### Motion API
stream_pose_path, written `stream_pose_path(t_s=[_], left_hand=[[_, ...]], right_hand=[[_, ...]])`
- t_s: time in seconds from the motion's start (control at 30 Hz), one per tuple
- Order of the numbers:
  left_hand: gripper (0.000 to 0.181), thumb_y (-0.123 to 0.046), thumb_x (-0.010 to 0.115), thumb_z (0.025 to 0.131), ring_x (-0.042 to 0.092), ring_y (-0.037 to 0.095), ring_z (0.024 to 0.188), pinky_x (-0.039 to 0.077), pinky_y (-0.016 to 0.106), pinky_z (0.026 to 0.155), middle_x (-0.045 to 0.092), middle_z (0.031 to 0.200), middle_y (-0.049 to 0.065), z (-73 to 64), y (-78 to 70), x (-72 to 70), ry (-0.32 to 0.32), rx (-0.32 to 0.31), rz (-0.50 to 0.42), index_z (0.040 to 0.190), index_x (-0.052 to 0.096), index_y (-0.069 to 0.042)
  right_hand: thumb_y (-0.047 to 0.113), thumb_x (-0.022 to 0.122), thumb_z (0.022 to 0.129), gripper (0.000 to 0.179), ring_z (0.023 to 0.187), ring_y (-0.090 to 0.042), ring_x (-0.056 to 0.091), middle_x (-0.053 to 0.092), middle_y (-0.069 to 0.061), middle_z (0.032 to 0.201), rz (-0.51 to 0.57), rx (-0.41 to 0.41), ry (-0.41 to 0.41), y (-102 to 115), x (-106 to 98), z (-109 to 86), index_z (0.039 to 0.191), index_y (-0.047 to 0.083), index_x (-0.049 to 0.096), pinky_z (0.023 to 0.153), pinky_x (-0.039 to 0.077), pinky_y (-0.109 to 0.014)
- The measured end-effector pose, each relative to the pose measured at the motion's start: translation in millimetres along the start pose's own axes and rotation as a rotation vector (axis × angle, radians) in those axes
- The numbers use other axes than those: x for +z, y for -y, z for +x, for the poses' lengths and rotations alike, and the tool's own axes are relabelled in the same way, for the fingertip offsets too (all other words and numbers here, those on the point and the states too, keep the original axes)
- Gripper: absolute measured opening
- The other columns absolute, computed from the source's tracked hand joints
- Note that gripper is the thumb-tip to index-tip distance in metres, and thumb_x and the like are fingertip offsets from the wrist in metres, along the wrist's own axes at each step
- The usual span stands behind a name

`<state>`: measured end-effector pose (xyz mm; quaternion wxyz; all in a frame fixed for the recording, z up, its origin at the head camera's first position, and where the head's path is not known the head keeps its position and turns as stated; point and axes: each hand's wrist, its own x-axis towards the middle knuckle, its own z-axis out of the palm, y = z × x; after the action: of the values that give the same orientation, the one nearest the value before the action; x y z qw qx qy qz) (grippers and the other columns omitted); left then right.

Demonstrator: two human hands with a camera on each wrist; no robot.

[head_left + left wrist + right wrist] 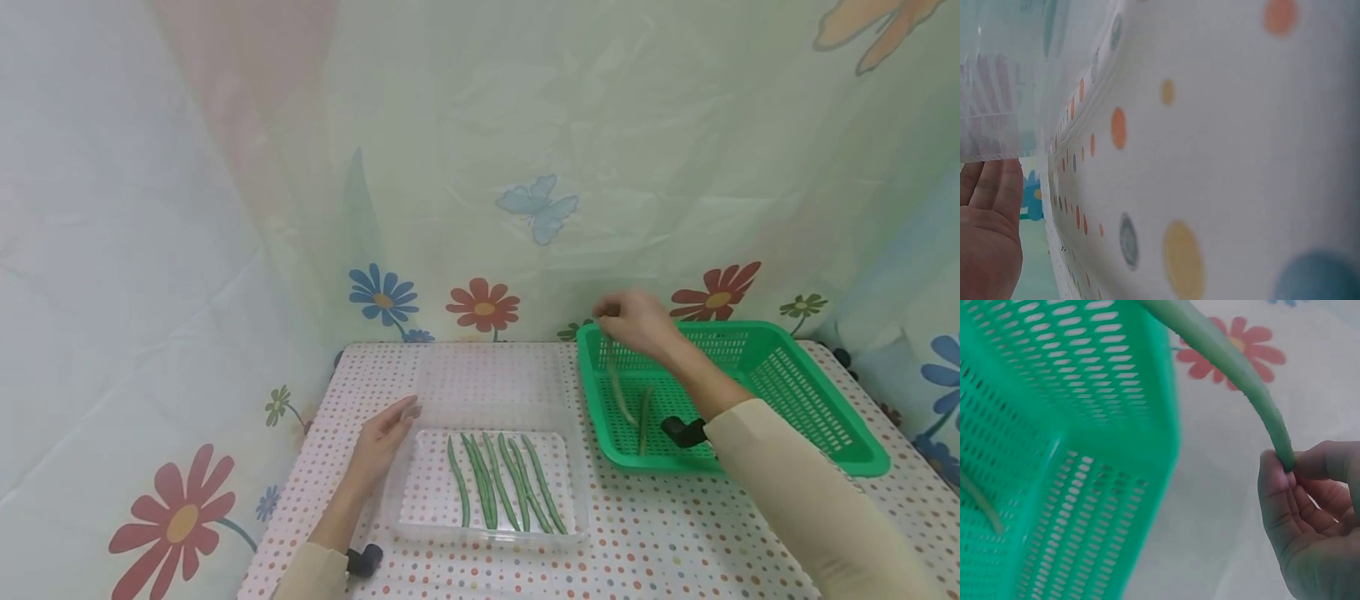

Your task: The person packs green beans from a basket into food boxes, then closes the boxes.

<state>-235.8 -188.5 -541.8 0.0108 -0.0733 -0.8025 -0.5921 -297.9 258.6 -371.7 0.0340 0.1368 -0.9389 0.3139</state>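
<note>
My right hand (637, 323) pinches one end of a green bean (1235, 365) between thumb and fingers. The bean hangs over the left part of a green plastic basket (750, 462). Inside the basket lies another green bean (645, 417). To the left, a clear plastic container (487, 537) stands with its lid (491, 375) folded back. Several green beans (459, 483) lie side by side in it, pointing away from me. My left hand (381, 442) rests at the container's back left corner, its fingers (1007, 194) fairly straight against the clear plastic; its thumb is hidden in the left wrist view.
A dotted cloth (660, 533) covers the table. Behind it hangs a curtain (450, 167) printed with flowers and a butterfly. The basket's raised rim stands between the container and the table's right side.
</note>
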Motion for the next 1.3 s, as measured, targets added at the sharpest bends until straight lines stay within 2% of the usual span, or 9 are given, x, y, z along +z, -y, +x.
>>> stream_pose_path(t_s=[0.13, 0.3, 0.43, 0.67, 0.77, 0.93, 1.1, 1.3], left_hand=[[0.038, -0.024, 0.059, 0.107, 0.047, 0.026, 0.149, 0.039, 0.041, 0.123, 0.058, 0.153, 0.005, -0.3, -1.2, -0.1, -0.001, 0.001, 0.002, 0.145, 0.061, -0.02], [0.038, -0.025, 0.059, 0.107, 0.047, 0.025, 0.15, 0.038, 0.041, 0.124, 0.058, 0.153, 0.005, 0.1, -0.1, 0.0, -0.001, 0.004, -0.003, 0.145, 0.061, -0.02], [0.038, -0.024, 0.059, 0.106, 0.046, 0.025, 0.15, 0.038, 0.04, 0.124, 0.057, 0.154, 0.004, 1.3, 2.5, 0.0, -0.001, 0.002, -0.009, 0.144, 0.061, -0.019], [0.039, -0.022, 0.06, 0.106, 0.043, 0.024, 0.152, 0.035, 0.038, 0.125, 0.055, 0.157, 0.003, 1.9, 5.0, -0.6, 0.005, -0.003, -0.025, 0.145, 0.061, -0.019], [0.039, -0.022, 0.059, 0.107, 0.042, 0.024, 0.152, 0.034, 0.038, 0.125, 0.055, 0.157, 0.004, 2.4, 5.3, -0.9, 0.009, 0.0, -0.031, 0.146, 0.06, -0.018], [0.039, -0.023, 0.059, 0.107, 0.044, 0.024, 0.152, 0.036, 0.039, 0.124, 0.056, 0.155, 0.004, 1.8, 5.3, 0.3, 0.006, 0.01, -0.026, 0.145, 0.06, -0.019], [0.038, -0.021, 0.059, 0.107, 0.045, 0.024, 0.15, 0.037, 0.04, 0.124, 0.057, 0.154, 0.004, 1.3, 4.2, 1.6, -0.001, 0.012, -0.017, 0.145, 0.061, -0.019], [0.039, -0.022, 0.059, 0.107, 0.046, 0.025, 0.15, 0.037, 0.039, 0.124, 0.058, 0.153, 0.004, 0.9, 2.2, 1.3, -0.004, 0.004, -0.01, 0.145, 0.061, -0.019]], right_hand=[[0.012, 0.061, 0.102, 0.025, 0.098, -0.034, 0.073, 0.075, -0.024, 0.115, 0.06, -0.04, -0.014, 17, 2, 1.0, 0.12, -0.001, 0.073, 0.084, 0.061, -0.05], [0.007, 0.066, 0.1, 0.018, 0.08, -0.025, 0.075, 0.076, -0.022, 0.105, 0.174, -0.111, 0.018, 37, 12, 1.0, 0.113, -0.002, 0.073, 0.074, 0.065, -0.04], [0.002, 0.068, 0.097, 0.013, 0.079, -0.022, 0.075, 0.076, -0.019, 0.099, 0.262, -0.176, 0.062, 48, 24, 0.3, 0.109, -0.002, 0.073, 0.071, 0.066, -0.033], [-0.001, 0.069, 0.096, 0.01, 0.08, -0.021, 0.075, 0.075, -0.018, 0.096, 0.399, -0.162, 0.174, 62, 43, -3.5, 0.106, -0.003, 0.072, 0.075, 0.068, -0.041], [0.0, 0.069, 0.096, 0.009, 0.08, -0.022, 0.075, 0.074, -0.019, 0.094, 0.43, -0.14, 0.232, 64, 52, -5.8, 0.104, -0.004, 0.071, 0.076, 0.068, -0.039], [0.0, 0.07, 0.096, 0.008, 0.079, -0.023, 0.075, 0.072, -0.018, 0.092, 0.429, -0.097, 0.298, 61, 72, -12.1, 0.102, -0.005, 0.068, 0.076, 0.068, -0.038], [-0.001, 0.07, 0.094, 0.003, 0.072, -0.021, 0.074, 0.071, -0.013, 0.085, 0.366, -0.067, 0.307, 60, 91, -17.9, 0.094, -0.001, 0.067, 0.07, 0.068, -0.035], [-0.004, 0.069, 0.092, 0.007, 0.068, -0.018, 0.071, 0.066, -0.008, 0.079, 0.283, -0.02, 0.329, 58, 104, -21.9, 0.089, 0.002, 0.067, 0.064, 0.067, -0.033]])
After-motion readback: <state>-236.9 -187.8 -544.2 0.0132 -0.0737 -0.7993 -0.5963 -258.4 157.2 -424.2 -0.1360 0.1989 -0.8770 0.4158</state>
